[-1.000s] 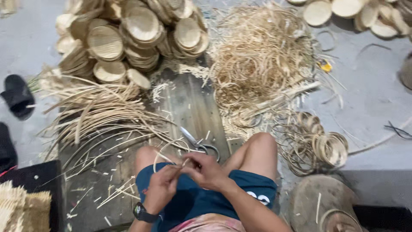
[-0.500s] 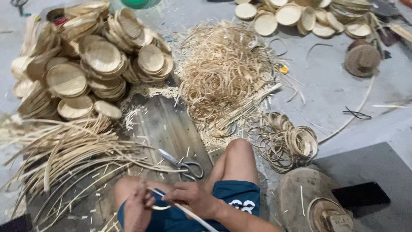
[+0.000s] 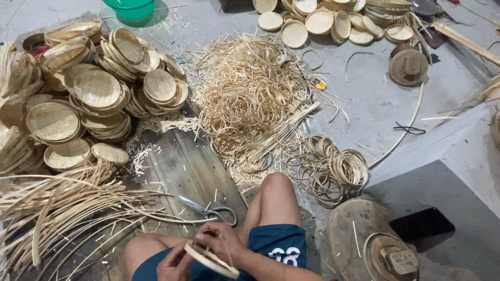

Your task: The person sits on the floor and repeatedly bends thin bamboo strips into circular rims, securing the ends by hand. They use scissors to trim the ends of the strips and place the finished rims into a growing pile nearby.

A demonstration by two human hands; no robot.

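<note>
Both hands work low over the lap, closed on one bent strip [image 3: 211, 259] — a pale flat loop of cane. Left hand [image 3: 176, 264] grips its near-left end; right hand [image 3: 225, 240] closes over the top, fingers curled tight, not spread. Landmark: the scissors [image 3: 208, 211], lying shut on the plank [image 3: 179, 164]. The strip sits just below the scissors, close but apart from them; its long axis runs from upper left down to lower right, roughly parallel to the scissor blades. The right hand is the nearer of the two to the scissor handles. Left of the scissors lies a sheaf of long strips [image 3: 62, 208]; above and right of them, a heap of rings [image 3: 250, 88]; up and left of them, stacked woven trays [image 3: 99, 91].

Against the frame half a second earlier — the strip ran out straight past the right knee; now it is drawn in and curved into a loop between the hands. Scissors have not shifted on the plank.
</note>
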